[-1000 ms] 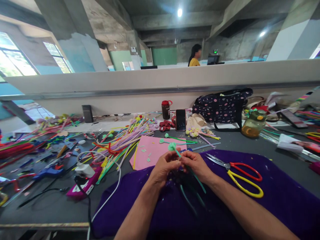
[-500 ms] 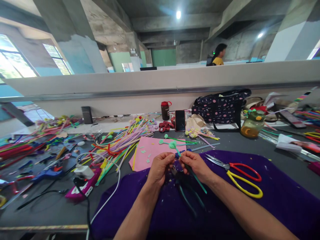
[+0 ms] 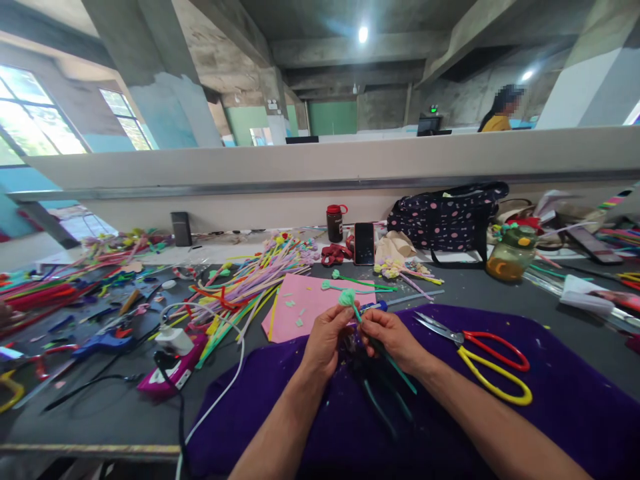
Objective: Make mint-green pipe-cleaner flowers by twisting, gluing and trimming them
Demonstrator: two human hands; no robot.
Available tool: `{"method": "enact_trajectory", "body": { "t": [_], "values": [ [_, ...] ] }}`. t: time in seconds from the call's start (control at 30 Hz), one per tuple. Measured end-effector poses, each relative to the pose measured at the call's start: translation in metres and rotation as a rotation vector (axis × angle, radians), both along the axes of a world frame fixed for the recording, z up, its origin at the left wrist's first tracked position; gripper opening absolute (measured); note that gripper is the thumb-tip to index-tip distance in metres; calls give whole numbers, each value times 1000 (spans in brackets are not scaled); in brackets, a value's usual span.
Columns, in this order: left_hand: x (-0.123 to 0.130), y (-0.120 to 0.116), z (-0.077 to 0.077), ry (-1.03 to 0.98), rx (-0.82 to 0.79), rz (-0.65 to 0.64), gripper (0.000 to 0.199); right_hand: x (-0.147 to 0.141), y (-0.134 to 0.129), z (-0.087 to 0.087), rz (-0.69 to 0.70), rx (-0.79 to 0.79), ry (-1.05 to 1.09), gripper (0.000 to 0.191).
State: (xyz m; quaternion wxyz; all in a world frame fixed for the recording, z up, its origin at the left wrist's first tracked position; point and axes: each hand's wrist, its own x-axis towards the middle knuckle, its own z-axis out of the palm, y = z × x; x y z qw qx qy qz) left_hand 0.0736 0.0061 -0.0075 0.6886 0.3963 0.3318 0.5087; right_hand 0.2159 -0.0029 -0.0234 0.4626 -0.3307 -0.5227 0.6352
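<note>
1. Head view: over the dark purple cloth [image 3: 575, 380], my right hand [image 3: 395, 333] pinches the fuzzy mint-green flower [image 3: 346, 297] by its stem.
2. My left hand [image 3: 323, 343] has closed in beneath the bloom; I can't tell its grip.

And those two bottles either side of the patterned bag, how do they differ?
The red-lidded bottle is dark and slim; the green-topped bottle is see-through and wider, showing amber contents low down. The red-lidded bottle has a loop at its lid, while the green-topped bottle has a yellowish patch. Both have their tops on.
</note>
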Motion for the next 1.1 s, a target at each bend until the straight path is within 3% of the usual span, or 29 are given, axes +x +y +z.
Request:
{"method": "enact_trajectory", "body": {
  "t": [0.13, 0.23, 0.37, 0.57, 0.67, 0.77, 0.97, 1.1],
  "values": [
    [1, -6, 1, 22, 86, 42, 23, -4, -3, 1, 53, 82, -22, 31],
    [1, -10, 7, 40, 200, 147, 16, -3, -3, 3, -36, 145, -34, 31],
    [-6, -8, 20, 117, 315, 245, 15, 2, 1, 3, -134, 169, -70, 26],
    [-22, 0, 47, 222, 445, 339, 13, 9, 10, -3, -166, 127, -85, 24],
    [-24, -2, 57, 392, 578, 376, 9, 9, 9, -1, -150, 116, -80, 27],
    [-21, -4, 52, 526, 693, 367, 2, 12, 7, 5, -143, 130, -57, 28],
    [-14, -1, 19, 643, 756, 335, 6, 24, 11, 17, -205, 172, -26, 29],
    [-12, 0, 14, 701, 778, 321, 6, 31, 13, 23, -237, 179, -66, 19]
  ]
}}
